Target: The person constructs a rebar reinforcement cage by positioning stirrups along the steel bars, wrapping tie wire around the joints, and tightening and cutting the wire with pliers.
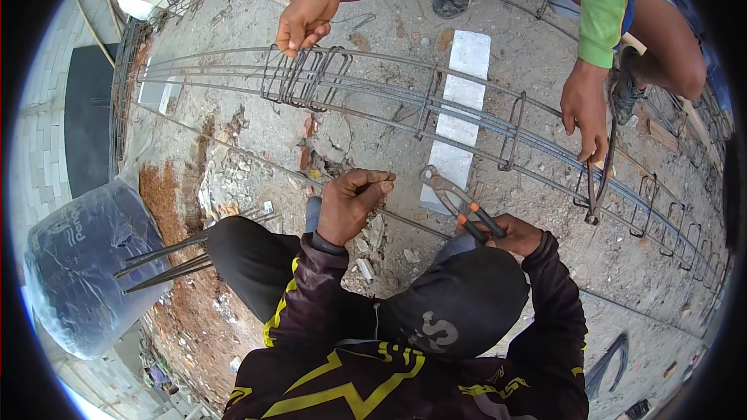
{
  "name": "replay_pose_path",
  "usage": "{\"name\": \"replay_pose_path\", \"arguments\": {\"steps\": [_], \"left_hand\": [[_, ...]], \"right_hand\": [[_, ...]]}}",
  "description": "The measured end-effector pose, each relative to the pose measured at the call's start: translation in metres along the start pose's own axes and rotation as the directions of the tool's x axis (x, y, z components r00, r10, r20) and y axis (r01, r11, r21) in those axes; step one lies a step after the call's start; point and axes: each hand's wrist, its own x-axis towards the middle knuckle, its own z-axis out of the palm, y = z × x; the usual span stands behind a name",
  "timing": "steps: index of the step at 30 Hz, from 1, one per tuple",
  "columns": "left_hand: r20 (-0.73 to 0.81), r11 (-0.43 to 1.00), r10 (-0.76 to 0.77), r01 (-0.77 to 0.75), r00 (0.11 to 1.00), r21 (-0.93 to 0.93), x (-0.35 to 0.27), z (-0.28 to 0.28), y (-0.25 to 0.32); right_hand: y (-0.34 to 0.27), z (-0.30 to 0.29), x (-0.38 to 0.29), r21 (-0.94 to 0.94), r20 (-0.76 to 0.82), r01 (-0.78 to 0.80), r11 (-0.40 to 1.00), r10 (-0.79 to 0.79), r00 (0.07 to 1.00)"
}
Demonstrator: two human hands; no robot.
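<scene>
My right hand [516, 233] grips the dark handles of tower pincers [449, 189] with orange bands, their jaws pointing up and left over the ground. In front of my knees, my left hand [356, 204] is raised with thumb and forefinger pinched together. A thin dark wire end [391, 174] seems to show at its fingertips; most of it is hidden. Beyond both hands lies a long rebar cage [379, 119] of parallel bars with square stirrups. Several stirrups [309, 79] stand bunched at its left part; others [512, 131] are spaced out along the right.
Across the cage squats a co-worker, whose one hand [306, 17] touches the bunched stirrups and whose other hand [586, 111] holds pincers [595, 198] at the bars. A pale strip [458, 111] passes under the cage. A single rod [233, 149] crosses near my legs; a plastic-wrapped bundle [93, 262] stands left.
</scene>
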Motion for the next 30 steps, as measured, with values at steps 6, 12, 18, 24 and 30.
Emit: {"name": "replay_pose_path", "arguments": {"steps": [6,12,18,24,30], "left_hand": [[0.125,0.999,-0.011,0.016,0.992,-0.038,0.012,-0.016,0.002],[0.321,0.997,0.078,-0.068,0.944,-0.041,0.051,-0.047,0.019],[0.406,0.981,0.103,-0.026,0.908,-0.191,0.103,-0.064,-0.018],[0.509,0.906,0.082,0.149,0.857,-0.397,0.131,-0.077,-0.021],[0.513,0.932,0.124,0.077,0.849,-0.353,0.166,-0.097,-0.037]], "right_hand": [[-0.014,0.039,-0.018,0.022,-0.406,-0.115,0.993,0.114,0.907],[-0.007,0.074,-0.002,-0.435,-0.796,0.063,0.898,-0.417,0.438],[0.070,0.097,0.002,-0.299,-0.954,-0.390,0.871,-0.265,0.141],[0.090,0.148,0.012,0.052,-0.998,-0.563,0.825,0.034,-0.043],[0.019,0.148,-0.007,-0.156,-0.988,-0.597,0.787,-0.119,0.101]]}}
